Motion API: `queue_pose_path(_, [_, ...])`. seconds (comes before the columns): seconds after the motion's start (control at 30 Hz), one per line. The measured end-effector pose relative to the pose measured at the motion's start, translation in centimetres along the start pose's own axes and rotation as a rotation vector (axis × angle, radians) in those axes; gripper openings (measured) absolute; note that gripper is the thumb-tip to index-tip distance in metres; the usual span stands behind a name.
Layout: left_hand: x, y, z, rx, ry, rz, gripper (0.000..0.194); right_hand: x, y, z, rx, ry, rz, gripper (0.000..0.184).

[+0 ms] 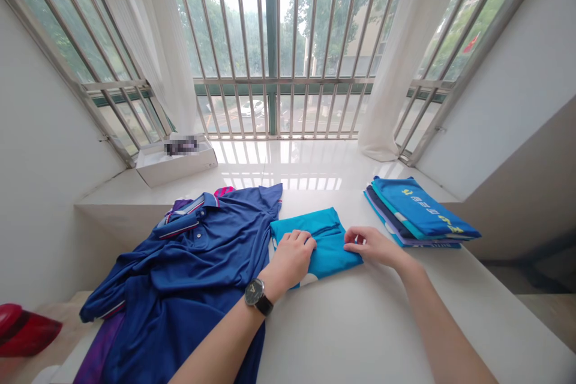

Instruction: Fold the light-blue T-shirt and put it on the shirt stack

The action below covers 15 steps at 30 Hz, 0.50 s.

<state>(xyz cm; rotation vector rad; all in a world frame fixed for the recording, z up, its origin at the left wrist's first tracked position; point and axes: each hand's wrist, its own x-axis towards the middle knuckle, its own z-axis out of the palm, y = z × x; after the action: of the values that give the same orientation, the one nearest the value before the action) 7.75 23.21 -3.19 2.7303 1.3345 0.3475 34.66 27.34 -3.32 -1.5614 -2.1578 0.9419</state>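
A folded turquoise shirt (326, 234) lies on the white table (360, 324) in front of me. My left hand (291, 257), with a dark watch on its wrist, rests on the shirt's left part with fingers curled onto the cloth. My right hand (371, 245) presses the shirt's right edge, fingers bent and together on the fabric. To the left spreads a loose dark blue polo shirt (189, 276) with a striped collar, lying over a purple garment (96, 354).
A stack of folded blue shirts (418, 213) sits at the right of the table. A white open box (175, 159) stands on the window ledge at back left. Barred windows and white curtains lie behind. A red object (22, 327) shows at the lower left.
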Motion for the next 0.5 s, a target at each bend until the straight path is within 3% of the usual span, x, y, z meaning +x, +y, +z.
queue_pose_path(0.27, [-0.19, 0.3, -0.11, 0.043, 0.036, 0.014, 0.016, 0.5, 0.96, 0.81, -0.031, 0.053, 0.036, 0.034])
queue_pose_path(0.4, [-0.42, 0.33, -0.2, 0.005, 0.054, 0.023, 0.043, 0.56, 0.9, 0.87, -0.07, 0.063, 0.02, 0.032])
queue_pose_path(0.5, [-0.46, -0.15, -0.13, -0.063, 0.032, 0.066, 0.051, 0.09, 0.29, 0.49, -0.052, -0.036, 0.066, 0.031])
